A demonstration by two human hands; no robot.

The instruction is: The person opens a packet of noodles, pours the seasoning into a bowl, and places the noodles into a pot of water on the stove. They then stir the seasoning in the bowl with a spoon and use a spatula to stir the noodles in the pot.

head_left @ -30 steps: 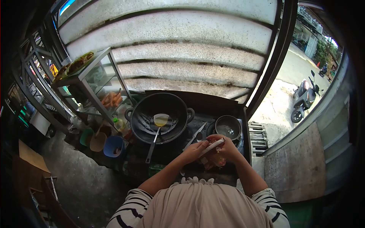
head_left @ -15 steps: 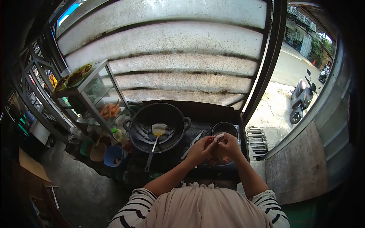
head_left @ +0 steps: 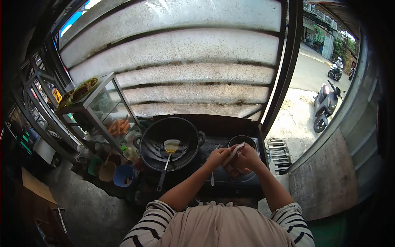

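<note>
My left hand [head_left: 218, 158] and my right hand [head_left: 249, 158] are closed on the gathered whitish top of a clear plastic bag [head_left: 233, 168]. Something reddish shows through its lower part, too small to name. The bag hangs over the right side of the stove [head_left: 224, 186], in front of a dark pot [head_left: 242, 140] that my hands partly cover. To the left of my hands stands a large black wok [head_left: 152, 142]. A ladle [head_left: 161, 178] with yellowish liquid in its bowl rests inside it, the handle leaning over the near rim.
A glass display case [head_left: 115, 101] with orange-brown food inside stands at the left. Near it are a blue container [head_left: 124, 176], a tan one [head_left: 107, 171] and a bottle with a green cap [head_left: 127, 152]. A parked scooter [head_left: 326, 108] is outside at the right.
My hands have drawn slightly apart, stretching the bag's whitish top into a longer strip between them. The view has shifted a little. A rider on a motorbike now shows nearer on the road.
</note>
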